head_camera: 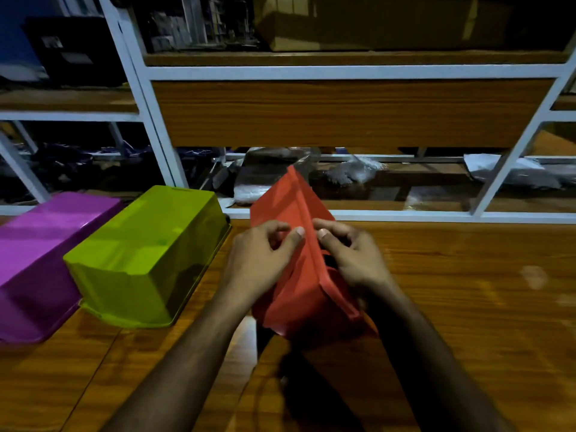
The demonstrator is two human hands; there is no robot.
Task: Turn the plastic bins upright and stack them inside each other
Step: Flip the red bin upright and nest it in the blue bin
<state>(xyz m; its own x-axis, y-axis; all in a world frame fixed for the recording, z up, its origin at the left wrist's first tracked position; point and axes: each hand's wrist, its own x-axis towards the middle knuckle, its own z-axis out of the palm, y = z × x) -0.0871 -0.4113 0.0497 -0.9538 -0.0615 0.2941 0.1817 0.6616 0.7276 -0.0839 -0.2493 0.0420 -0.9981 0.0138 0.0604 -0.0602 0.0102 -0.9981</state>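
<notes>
Head view: hands (307, 260) hold red bin (290, 269) on edge, long axis pointing away.

This looks like a storeroom or stockroom. Beyond the hands stands a white metal shelving rack (343, 71) with wood-grain boards, loaded with cardboard boxes (358, 23) on the upper level and clear plastic bags of goods (352, 173) lower down. Nearer, a wood-grain worktop (467, 291) serves as the sorting surface in dim light.
</notes>
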